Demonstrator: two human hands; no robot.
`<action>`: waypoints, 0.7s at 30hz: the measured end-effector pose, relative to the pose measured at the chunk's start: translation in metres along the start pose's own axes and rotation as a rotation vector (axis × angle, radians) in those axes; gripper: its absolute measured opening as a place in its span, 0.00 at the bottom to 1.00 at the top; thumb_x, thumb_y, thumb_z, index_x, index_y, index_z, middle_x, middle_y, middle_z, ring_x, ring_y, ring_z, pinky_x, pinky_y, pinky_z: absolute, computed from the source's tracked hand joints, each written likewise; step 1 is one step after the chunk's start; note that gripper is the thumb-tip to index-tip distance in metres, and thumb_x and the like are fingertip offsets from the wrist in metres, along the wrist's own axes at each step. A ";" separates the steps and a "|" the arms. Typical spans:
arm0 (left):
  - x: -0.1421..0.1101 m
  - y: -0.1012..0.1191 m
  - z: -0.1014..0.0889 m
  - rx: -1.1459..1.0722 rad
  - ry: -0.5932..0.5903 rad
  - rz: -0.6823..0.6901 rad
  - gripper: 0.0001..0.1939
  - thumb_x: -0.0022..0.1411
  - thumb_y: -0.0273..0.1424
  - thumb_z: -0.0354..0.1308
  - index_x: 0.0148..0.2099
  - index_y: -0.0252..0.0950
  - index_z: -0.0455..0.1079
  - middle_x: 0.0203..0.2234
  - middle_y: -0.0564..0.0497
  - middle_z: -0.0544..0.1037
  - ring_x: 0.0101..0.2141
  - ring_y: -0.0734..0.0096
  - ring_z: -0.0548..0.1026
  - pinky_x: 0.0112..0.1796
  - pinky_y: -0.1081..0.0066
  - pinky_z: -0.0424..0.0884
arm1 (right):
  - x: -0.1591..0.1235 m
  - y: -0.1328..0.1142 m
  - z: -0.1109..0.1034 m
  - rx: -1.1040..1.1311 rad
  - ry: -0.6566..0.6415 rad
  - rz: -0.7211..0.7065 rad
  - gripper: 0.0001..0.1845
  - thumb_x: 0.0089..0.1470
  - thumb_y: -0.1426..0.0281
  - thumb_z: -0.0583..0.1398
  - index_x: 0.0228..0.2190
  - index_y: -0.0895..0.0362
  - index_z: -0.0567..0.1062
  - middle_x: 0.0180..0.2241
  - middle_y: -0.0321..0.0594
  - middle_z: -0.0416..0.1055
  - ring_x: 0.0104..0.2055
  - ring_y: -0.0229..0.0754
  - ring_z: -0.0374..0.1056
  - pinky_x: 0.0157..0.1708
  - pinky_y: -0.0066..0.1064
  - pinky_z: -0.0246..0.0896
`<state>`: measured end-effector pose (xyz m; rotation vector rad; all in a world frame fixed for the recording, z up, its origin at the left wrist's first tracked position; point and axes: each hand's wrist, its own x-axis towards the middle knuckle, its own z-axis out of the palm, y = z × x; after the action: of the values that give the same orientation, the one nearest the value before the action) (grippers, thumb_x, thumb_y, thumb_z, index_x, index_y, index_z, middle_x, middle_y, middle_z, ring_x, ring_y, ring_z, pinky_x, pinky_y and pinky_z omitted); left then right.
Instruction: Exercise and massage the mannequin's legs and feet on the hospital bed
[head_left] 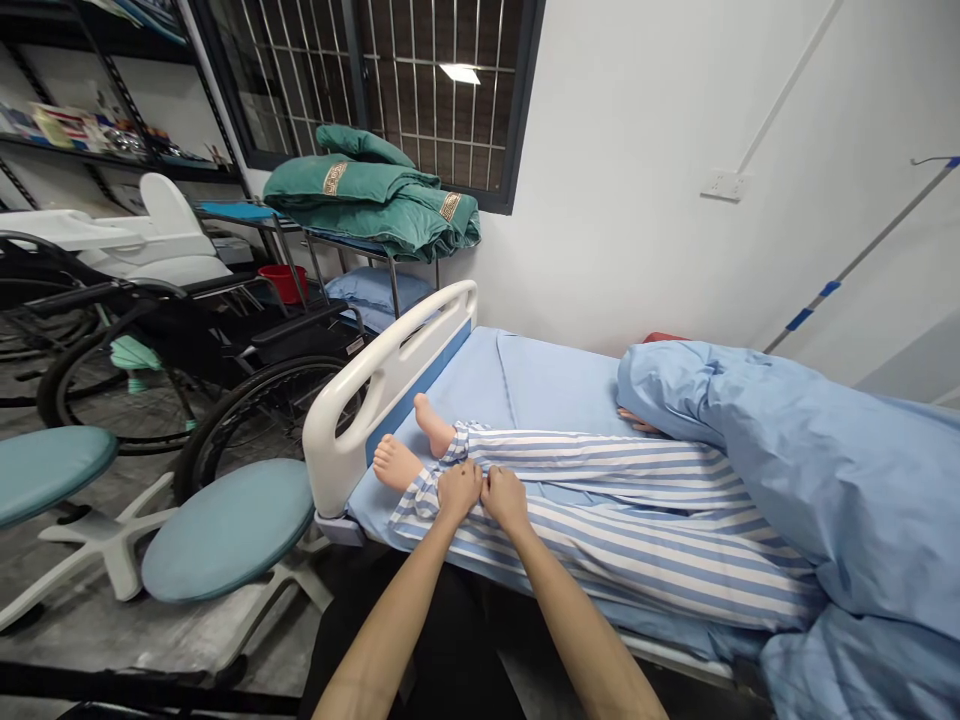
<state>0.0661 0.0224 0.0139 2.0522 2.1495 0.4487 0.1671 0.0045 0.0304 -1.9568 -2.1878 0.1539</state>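
You've got a manikin's legs point(600, 510) in blue-&-white striped PJ trousers point(622, 525), lying along the bed point(540, 385), cuffs at ankles, bare feet point(405, 450) just by the white foot rail point(390, 375).

Bare left hand point(459, 490), bare right hand point(506, 498), dark clothing point(420, 640)

Black wheelchair point(172, 335); 2 teal stools point(225, 530); green quilts point(360, 200)

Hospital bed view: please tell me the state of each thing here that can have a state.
Striped pyjama trousers, worn, legs lying straight
Left hand, gripping the trousers
Right hand, gripping the trousers
Bare feet, uncovered
Blue quilt, bunched over the lying figure
Green quilts, folded, stacked
Wheelchair, unfolded
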 end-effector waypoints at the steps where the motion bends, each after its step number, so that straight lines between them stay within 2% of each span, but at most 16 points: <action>1: 0.000 0.000 0.000 0.004 -0.006 0.009 0.20 0.64 0.32 0.38 0.43 0.32 0.71 0.35 0.41 0.78 0.37 0.58 0.76 0.36 0.65 0.67 | 0.000 0.000 0.000 -0.001 -0.005 0.002 0.12 0.58 0.69 0.49 0.37 0.58 0.72 0.38 0.46 0.72 0.42 0.45 0.67 0.37 0.30 0.58; 6: -0.001 -0.002 0.000 0.031 -0.021 0.073 0.18 0.63 0.31 0.40 0.43 0.32 0.70 0.36 0.39 0.77 0.38 0.58 0.76 0.36 0.65 0.67 | 0.000 0.000 -0.002 0.001 -0.004 -0.008 0.13 0.58 0.70 0.49 0.37 0.58 0.72 0.37 0.46 0.72 0.42 0.47 0.67 0.36 0.31 0.58; 21: -0.002 -0.001 -0.004 0.048 -0.016 0.068 0.17 0.63 0.31 0.42 0.43 0.33 0.71 0.35 0.41 0.77 0.37 0.59 0.76 0.35 0.66 0.68 | 0.000 0.000 -0.001 0.004 -0.006 -0.019 0.12 0.57 0.70 0.49 0.37 0.59 0.72 0.37 0.47 0.72 0.41 0.47 0.67 0.35 0.31 0.58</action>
<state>0.0642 0.0194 0.0175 2.1525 2.1073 0.3912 0.1674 0.0047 0.0311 -1.9355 -2.2077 0.1616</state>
